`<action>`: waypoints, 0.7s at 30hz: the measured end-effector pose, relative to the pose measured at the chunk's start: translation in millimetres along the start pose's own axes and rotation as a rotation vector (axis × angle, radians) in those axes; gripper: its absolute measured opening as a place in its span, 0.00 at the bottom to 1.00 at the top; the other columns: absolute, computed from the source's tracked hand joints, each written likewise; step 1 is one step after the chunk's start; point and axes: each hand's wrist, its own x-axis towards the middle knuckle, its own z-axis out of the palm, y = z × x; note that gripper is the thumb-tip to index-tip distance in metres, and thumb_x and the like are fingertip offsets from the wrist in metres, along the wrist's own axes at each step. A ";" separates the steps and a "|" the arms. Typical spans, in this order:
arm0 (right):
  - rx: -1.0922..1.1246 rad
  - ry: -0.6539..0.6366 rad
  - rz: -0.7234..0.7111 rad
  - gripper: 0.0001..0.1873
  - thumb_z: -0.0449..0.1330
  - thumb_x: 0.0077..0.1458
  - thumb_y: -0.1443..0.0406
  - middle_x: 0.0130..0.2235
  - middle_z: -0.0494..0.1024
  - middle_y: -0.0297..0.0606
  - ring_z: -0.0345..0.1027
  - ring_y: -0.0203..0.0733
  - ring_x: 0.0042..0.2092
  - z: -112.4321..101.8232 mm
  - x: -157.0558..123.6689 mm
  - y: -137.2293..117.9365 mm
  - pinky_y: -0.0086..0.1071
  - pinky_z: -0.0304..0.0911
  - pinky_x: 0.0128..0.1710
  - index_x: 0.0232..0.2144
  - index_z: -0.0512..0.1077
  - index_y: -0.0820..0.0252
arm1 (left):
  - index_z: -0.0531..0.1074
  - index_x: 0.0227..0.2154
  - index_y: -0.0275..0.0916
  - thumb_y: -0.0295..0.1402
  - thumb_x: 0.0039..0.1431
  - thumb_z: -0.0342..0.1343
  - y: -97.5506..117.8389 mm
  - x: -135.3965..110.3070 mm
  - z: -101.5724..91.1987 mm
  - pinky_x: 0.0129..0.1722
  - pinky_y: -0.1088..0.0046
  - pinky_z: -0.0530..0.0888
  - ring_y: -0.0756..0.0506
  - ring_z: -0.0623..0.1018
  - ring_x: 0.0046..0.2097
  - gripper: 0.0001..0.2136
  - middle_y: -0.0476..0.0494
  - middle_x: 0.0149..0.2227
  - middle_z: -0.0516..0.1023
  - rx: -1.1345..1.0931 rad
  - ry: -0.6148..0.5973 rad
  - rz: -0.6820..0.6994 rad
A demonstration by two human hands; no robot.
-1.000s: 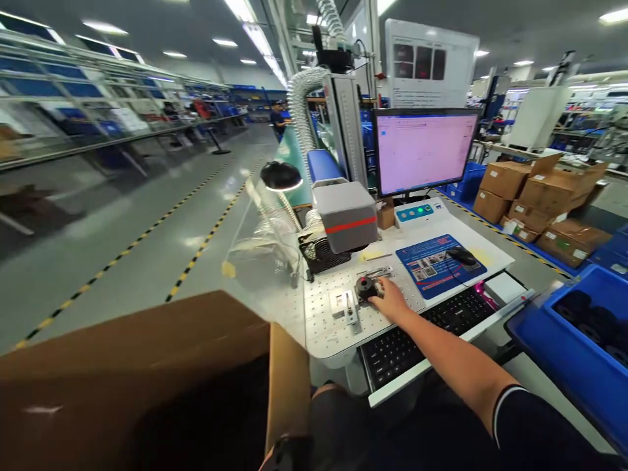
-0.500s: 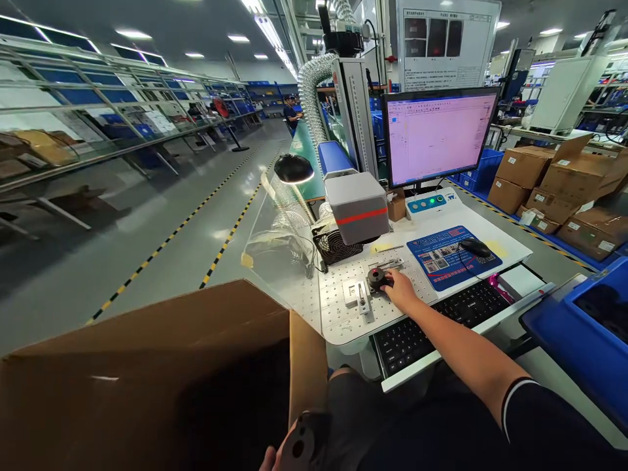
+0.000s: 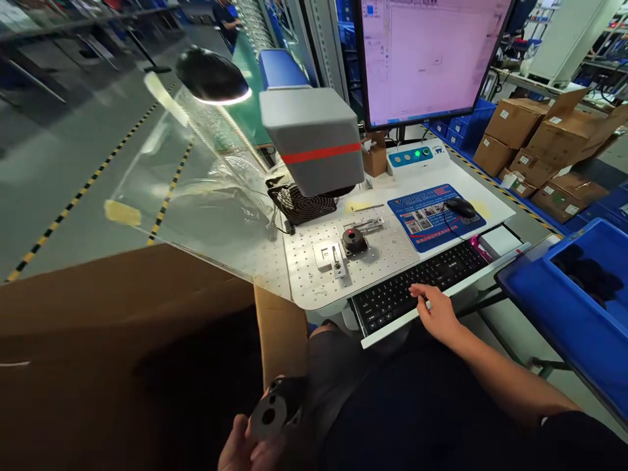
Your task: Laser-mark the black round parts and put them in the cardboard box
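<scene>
My left hand [image 3: 243, 448] grips a dark round metal part [image 3: 269, 418] with a hole in its middle, low beside the carton's edge. My right hand [image 3: 436, 315] is over the front edge of the black keyboard [image 3: 390, 302], fingers apart and nothing in them; whether it touches the keys I cannot tell. A similar dark round part [image 3: 354, 241] sits on the perforated metal plate [image 3: 307, 288], between small clamp blocks [image 3: 336, 260]. A red light spot shows on its top. Above it hangs a grey machine head [image 3: 314, 131] with a red stripe.
An open cardboard carton [image 3: 282, 327] stands at lower left. Behind the plate are a black fan [image 3: 304, 203] and a lamp [image 3: 210, 75]. A monitor [image 3: 432, 65], mouse [image 3: 460, 207] and mouse pad [image 3: 417, 226] lie right. A blue bin [image 3: 549, 314] holds dark parts.
My right hand has let go of the part on the plate and moved back to the keyboard. My left hand still holds its part. The view has tilted down and nearer.
</scene>
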 end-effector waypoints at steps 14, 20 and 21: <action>-0.055 -0.162 -0.104 0.26 0.51 0.58 0.75 0.46 0.81 0.42 0.75 0.47 0.49 14.6 -13.0 0.2 0.47 0.72 0.50 0.55 0.70 0.54 | 0.77 0.39 0.42 0.34 0.65 0.58 -8.3 -11.6 12.2 0.23 0.81 0.74 0.57 0.68 0.17 0.05 0.51 0.28 0.79 0.039 -0.059 0.011; -0.054 -0.078 -0.123 0.20 0.53 0.60 0.70 0.46 0.81 0.40 0.74 0.46 0.49 14.6 39.6 -13.0 0.45 0.70 0.53 0.53 0.72 0.52 | 0.76 0.48 0.44 0.31 0.57 0.65 -5.1 -8.6 8.2 0.23 0.82 0.72 0.58 0.67 0.17 0.16 0.54 0.28 0.77 0.040 -0.074 -0.019; -0.050 -0.067 -0.120 0.19 0.54 0.60 0.70 0.47 0.81 0.40 0.74 0.46 0.49 17.4 51.2 -14.0 0.44 0.69 0.54 0.52 0.73 0.53 | 0.75 0.50 0.45 0.31 0.57 0.66 -4.6 -8.1 7.2 0.23 0.82 0.73 0.58 0.66 0.17 0.18 0.55 0.28 0.77 0.041 -0.073 -0.023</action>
